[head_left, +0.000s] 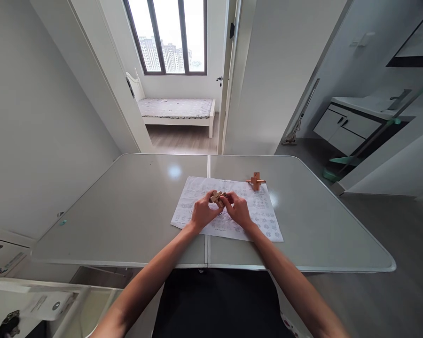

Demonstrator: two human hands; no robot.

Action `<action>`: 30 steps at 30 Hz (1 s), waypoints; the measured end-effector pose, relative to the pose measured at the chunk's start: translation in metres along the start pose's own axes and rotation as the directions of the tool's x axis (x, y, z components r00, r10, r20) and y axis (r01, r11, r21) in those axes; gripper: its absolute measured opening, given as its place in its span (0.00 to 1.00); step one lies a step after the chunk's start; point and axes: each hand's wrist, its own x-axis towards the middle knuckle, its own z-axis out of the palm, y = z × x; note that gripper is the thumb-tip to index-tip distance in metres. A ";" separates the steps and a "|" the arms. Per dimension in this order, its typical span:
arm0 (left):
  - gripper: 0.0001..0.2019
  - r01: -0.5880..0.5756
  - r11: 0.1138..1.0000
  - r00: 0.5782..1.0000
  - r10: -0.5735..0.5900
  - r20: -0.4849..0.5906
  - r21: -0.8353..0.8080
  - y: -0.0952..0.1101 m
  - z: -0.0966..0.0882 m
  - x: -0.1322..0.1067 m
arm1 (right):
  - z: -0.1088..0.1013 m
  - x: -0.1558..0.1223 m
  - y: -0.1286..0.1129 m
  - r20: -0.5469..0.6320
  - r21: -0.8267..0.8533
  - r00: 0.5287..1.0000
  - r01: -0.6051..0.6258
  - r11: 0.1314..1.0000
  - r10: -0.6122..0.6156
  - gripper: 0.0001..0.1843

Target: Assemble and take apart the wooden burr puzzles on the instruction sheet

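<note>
Both of my hands are closed round a small wooden interlocking puzzle (pixel 216 197), held above a printed sheet. My left hand (pixel 202 212) grips its left side, with the thumb below. From the right, my right hand (pixel 238 210) pinches it between thumb and fingers, which partly hide that side. Under the hands, the white instruction sheet (pixel 190 192) lies on the table, covered in small line drawings. A second, reddish-brown wooden puzzle (pixel 256 181) stands at the sheet's top right edge, apart from both hands.
The grey table (pixel 134 206) has a seam down its middle and a pale metal rim. A tiny teal item (pixel 62 222) lies near its left edge. Beyond stand a doorway, a bed (pixel 178 108) and, at right, a washbasin cabinet (pixel 348 124).
</note>
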 end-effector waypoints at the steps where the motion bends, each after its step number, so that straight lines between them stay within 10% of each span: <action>1: 0.27 0.007 1.000 1.000 -0.007 0.004 0.003 0.001 0.000 0.000 | 0.000 0.000 -0.001 -0.005 0.001 1.000 0.002 1.000 -0.002 0.21; 30: 0.29 -0.026 0.993 1.000 0.024 0.019 0.116 -0.003 0.000 -0.001 | 0.006 0.000 -0.008 0.063 0.290 0.986 -0.168 0.942 0.156 0.24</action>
